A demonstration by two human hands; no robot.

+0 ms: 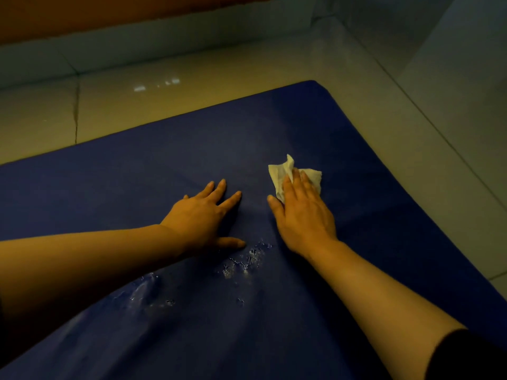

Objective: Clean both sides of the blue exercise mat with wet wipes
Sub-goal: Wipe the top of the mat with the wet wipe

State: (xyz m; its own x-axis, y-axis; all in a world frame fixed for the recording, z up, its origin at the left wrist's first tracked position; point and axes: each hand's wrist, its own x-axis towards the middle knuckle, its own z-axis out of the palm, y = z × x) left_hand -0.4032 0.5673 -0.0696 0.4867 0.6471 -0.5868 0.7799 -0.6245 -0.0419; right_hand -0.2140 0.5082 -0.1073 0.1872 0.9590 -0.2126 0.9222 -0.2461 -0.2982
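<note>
Pressing the wipe (pixel 293 175) flat under your right hand (pixel 303 215), unwiped mat (pixel 192 149) stretches toward ten o'clock; left hand (pixel 203 215) rests open

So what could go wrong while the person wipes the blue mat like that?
The wipe is crumpled under the flat right hand, so it may bunch up and miss strips of the blue mat.

Wet, foamy patches sit near the left hand. If they are left there, that spot might stay slippery or dry with marks.

The mat lies on a shiny tiled floor, so hard pushing could make it slide.
</note>
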